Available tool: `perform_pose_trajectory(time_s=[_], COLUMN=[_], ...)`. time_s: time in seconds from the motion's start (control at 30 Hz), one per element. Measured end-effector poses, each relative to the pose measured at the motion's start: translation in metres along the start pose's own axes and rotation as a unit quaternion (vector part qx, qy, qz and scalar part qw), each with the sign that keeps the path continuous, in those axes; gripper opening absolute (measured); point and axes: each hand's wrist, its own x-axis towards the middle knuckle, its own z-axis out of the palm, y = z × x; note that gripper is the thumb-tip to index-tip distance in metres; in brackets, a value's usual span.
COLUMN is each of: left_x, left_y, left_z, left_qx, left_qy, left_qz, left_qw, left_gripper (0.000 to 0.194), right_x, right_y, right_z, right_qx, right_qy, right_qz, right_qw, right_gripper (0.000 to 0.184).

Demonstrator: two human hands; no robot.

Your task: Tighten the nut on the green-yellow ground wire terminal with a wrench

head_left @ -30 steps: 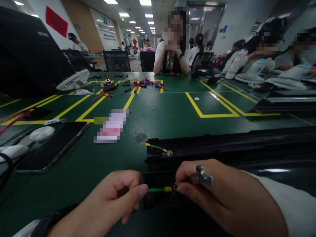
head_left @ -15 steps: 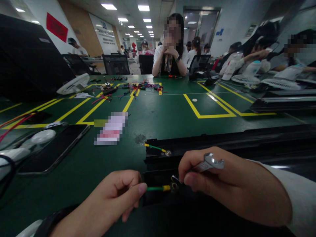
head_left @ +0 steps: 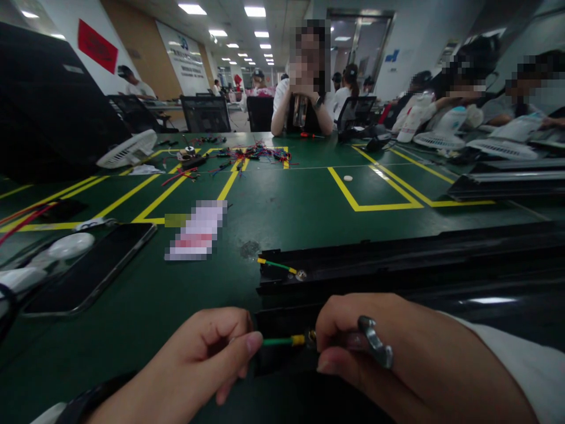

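My left hand (head_left: 207,359) pinches a green wire (head_left: 279,340) with a yellow end at the near end of a long black rail (head_left: 397,265). My right hand (head_left: 397,359) is closed around a small silver wrench (head_left: 375,343), held at the wire's terminal on the rail. A second green and yellow wire (head_left: 278,265) is fastened with a screw on the rail's far lip.
A black phone (head_left: 88,268) and white earbud cases (head_left: 66,246) lie at left. A white fan (head_left: 128,150) and a pile of coloured wires (head_left: 260,152) sit further back. A person (head_left: 304,88) sits across the green table (head_left: 286,206); more people and another black rail (head_left: 507,185) are at right.
My right hand, which had lifted the wrench up from the terminal, has come back down onto it. My left hand has kept its pinch on the wire.
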Motion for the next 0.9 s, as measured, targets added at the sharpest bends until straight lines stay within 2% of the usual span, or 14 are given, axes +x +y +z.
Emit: perform_pose_trajectory(time_s=[0.13,0.3,0.47,0.6,0.9], left_x=[0.001,0.003,0.001,0.000,0.002], left_y=[0.001,0.000,-0.001,-0.002,-0.001], left_z=[0.000,0.000,-0.001,0.000,0.000], left_qx=[0.003,0.011,0.008,-0.002,0.001], left_qy=[0.000,0.000,0.000,0.001,0.003], left_qz=[-0.001,0.005,-0.001,0.000,-0.006], left_qw=[1.000,1.000,1.000,1.000,1.000], left_gripper=[0.041,0.041,0.042,0.040,0.040], right_x=[-0.002,-0.003,0.002,0.002,0.016], right_y=[0.004,0.003,0.002,0.002,0.006], right_z=[-0.002,-0.002,0.001,0.002,-0.015], right_qx=[0.011,0.027,0.008,0.005,0.038], right_qy=[0.024,0.046,-0.011,-0.016,-0.104], right_qz=[-0.031,-0.027,-0.015,0.000,-0.023], right_qw=[0.999,0.998,1.000,1.000,0.994], right_gripper=[0.010,0.008,0.008,0.009,0.016])
